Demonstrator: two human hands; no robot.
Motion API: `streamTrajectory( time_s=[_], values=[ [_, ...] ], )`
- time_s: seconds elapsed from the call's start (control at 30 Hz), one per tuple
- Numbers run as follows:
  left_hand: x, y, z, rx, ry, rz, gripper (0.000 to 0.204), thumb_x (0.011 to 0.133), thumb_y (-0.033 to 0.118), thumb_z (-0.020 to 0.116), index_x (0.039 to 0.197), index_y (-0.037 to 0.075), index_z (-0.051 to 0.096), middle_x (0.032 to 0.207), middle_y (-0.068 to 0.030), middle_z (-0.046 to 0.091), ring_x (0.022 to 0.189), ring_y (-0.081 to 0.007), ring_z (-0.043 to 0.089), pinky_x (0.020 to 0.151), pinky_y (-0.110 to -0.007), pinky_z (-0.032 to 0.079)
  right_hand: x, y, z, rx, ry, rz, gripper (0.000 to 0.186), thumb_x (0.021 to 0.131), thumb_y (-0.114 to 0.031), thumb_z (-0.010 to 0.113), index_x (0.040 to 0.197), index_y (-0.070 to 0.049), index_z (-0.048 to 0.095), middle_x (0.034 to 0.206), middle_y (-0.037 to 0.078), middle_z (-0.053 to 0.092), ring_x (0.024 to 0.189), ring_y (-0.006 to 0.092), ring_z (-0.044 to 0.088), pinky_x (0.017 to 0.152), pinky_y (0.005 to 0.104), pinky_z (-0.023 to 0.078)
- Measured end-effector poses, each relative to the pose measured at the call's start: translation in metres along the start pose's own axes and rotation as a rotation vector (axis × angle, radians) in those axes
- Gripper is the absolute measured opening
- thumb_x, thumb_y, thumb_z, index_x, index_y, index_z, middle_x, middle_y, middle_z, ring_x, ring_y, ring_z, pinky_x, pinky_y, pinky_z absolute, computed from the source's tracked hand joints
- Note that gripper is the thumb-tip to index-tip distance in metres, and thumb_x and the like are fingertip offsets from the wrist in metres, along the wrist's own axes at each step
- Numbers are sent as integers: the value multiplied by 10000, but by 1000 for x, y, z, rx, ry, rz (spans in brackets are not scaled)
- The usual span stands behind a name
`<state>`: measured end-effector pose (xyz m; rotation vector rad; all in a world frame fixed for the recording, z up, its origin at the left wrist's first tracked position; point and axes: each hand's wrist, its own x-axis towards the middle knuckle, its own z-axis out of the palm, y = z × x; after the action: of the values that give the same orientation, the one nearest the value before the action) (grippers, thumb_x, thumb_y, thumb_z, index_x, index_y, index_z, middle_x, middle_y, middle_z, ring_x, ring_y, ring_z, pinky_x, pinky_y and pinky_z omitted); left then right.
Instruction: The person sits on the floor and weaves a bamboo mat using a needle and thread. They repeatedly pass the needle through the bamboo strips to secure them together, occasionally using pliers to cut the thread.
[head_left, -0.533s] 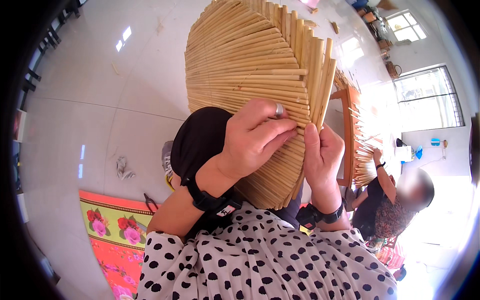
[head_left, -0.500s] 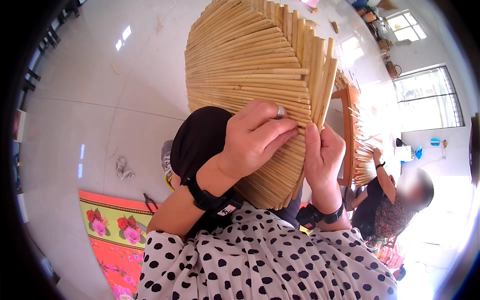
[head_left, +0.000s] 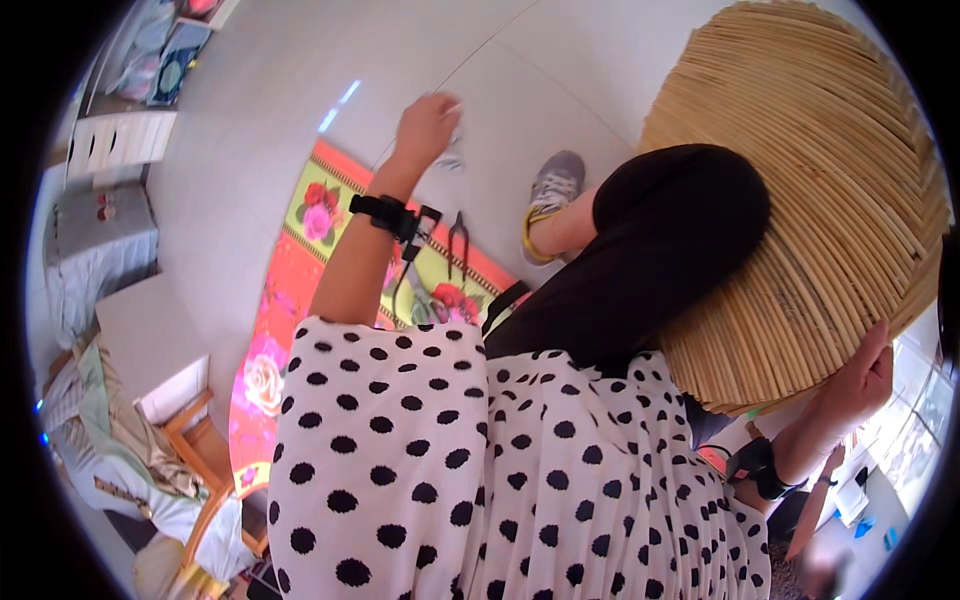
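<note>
A large panel of pale plant stalks laid tightly side by side point(head_left: 800, 200) leans against my black-clad knee on the right. My right hand point(head_left: 862, 382) grips its lower right edge, with the thumb along the stalks and the other fingers partly hidden. My left hand point(head_left: 430, 128) is stretched out over the floor, away from the panel. Its fingers look curled but are blurred, and whether anything is in them does not show. Just beside it a crumpled greyish cloth point(head_left: 453, 158) lies on the tiles, partly covered by the hand.
On the floral mat point(head_left: 262, 375) at my left lie dark-handled pliers point(head_left: 458, 243) and another small tool. My sneaker point(head_left: 558, 188) rests on the floor. Drawers point(head_left: 122, 140), a grey covered box point(head_left: 100, 232) and a cloth-draped wooden chair point(head_left: 205, 440) line the left. Another person point(head_left: 810, 575) is at lower right.
My view has swung left. My left hand has come off the stalk panel and reached out over the floor near the cloth. The right hand stays on the panel's edge.
</note>
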<state>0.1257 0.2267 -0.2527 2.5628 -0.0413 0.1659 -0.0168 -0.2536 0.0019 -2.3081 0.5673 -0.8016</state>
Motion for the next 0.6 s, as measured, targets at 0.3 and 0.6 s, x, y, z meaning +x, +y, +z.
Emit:
streamTrajectory(
  time_s=[0.3,0.6],
  values=[
    [-225,-105,96,47,-502,-454,352,837,343,664,950,10,658,935,-258,672,955,-400,643,827,-494,506,6,15,-8,-156,-9,87,411,985,-354,569,943,35,695,851,112,719,725,145,664,656,268,524],
    [-241,-83,174,169,-401,-395,250,816,177,614,1007,20,655,905,-181,661,850,-391,619,777,-484,499,-3,20,-8,-243,-44,-134,364,902,-173,671,632,11,510,539,75,476,507,123,378,468,336,336]
  ],
)
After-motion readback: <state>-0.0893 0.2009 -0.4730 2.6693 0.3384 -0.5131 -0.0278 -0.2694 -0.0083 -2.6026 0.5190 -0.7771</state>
